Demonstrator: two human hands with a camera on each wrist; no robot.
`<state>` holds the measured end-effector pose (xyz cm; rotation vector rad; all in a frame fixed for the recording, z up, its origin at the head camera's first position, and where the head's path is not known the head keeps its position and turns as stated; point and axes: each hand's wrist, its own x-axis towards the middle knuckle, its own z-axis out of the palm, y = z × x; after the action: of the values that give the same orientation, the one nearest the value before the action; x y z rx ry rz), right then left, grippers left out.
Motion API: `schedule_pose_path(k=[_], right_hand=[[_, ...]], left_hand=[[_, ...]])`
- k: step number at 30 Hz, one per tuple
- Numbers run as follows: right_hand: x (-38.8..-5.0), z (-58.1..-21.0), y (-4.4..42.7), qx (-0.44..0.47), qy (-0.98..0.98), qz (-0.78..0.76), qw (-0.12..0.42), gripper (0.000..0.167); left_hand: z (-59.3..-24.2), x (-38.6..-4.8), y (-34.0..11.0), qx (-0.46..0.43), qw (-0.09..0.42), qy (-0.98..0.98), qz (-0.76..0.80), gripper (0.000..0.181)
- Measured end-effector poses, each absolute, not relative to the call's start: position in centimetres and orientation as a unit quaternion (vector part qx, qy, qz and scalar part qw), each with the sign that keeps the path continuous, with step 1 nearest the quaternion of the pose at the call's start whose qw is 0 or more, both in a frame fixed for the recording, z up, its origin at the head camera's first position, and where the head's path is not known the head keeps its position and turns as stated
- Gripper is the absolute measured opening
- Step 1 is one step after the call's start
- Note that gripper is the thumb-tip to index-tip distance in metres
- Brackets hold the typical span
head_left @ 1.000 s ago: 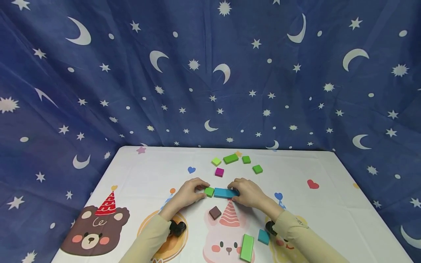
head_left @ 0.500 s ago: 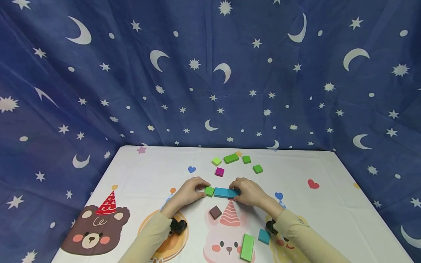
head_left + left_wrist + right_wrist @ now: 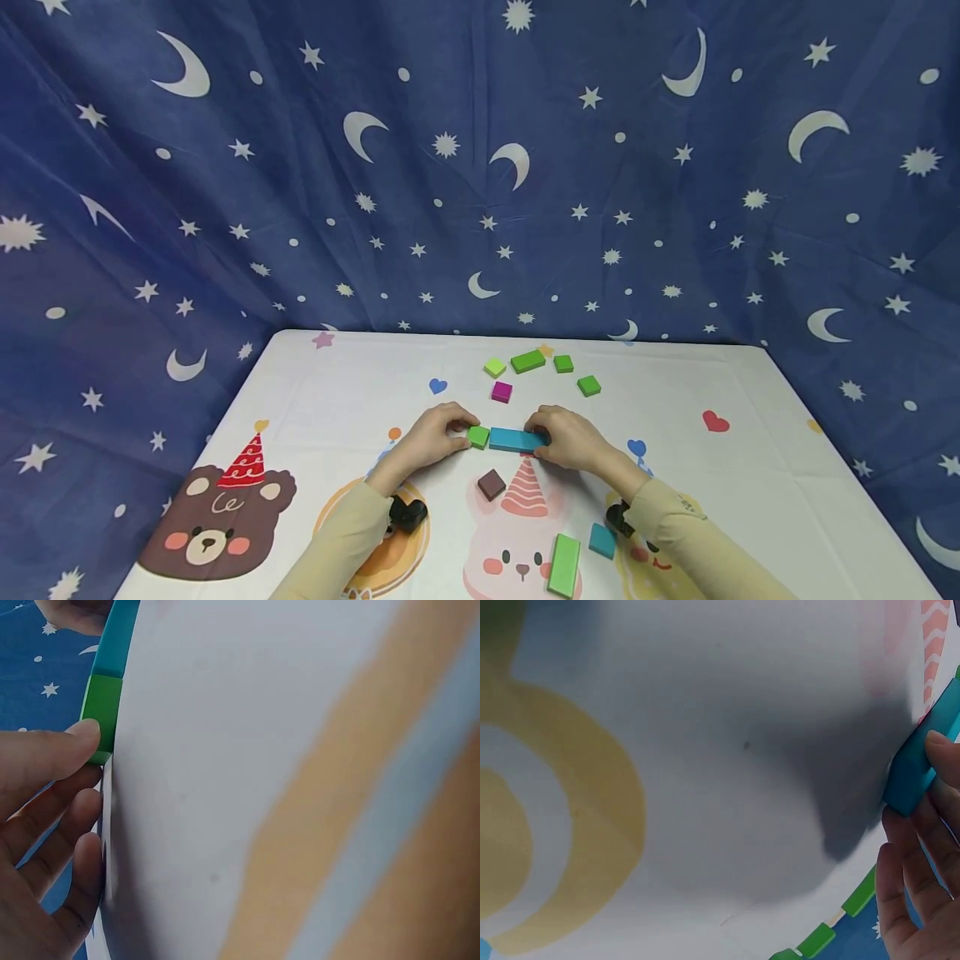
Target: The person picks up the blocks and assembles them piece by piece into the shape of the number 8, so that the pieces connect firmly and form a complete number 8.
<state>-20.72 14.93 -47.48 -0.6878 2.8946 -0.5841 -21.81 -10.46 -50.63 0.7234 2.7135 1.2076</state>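
My left hand (image 3: 429,437) pinches a small green block (image 3: 478,437) between thumb and fingers at the middle of the table. To its right lies a long blue block (image 3: 512,440), its right end gripped by my right hand (image 3: 568,438). In the left wrist view, the green block (image 3: 103,703) and the blue block (image 3: 116,641) meet end to end in a line; the left thumb lies on the green one. The right wrist view has the blue block (image 3: 915,769) under the right thumb, other fingers behind it.
Behind the hands lie a magenta block (image 3: 502,392), a lime block (image 3: 495,367), a long green block (image 3: 528,361) and two small green blocks (image 3: 588,386). Nearer are a brown block (image 3: 491,484), a light green block (image 3: 563,566) and a small blue block (image 3: 602,540). A starry curtain (image 3: 450,192) hangs behind.
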Motion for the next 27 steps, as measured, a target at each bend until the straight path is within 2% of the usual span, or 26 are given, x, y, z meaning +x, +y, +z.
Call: schedule_pose_path(k=[27], right_hand=[[-21.9, -47.3, 16.8, -0.212, 0.959, -0.187, 0.02, 0.027]], left_hand=[[-50.1, -21.2, -9.1, 0.262, 0.051, 0.873, 0.407, 0.026]])
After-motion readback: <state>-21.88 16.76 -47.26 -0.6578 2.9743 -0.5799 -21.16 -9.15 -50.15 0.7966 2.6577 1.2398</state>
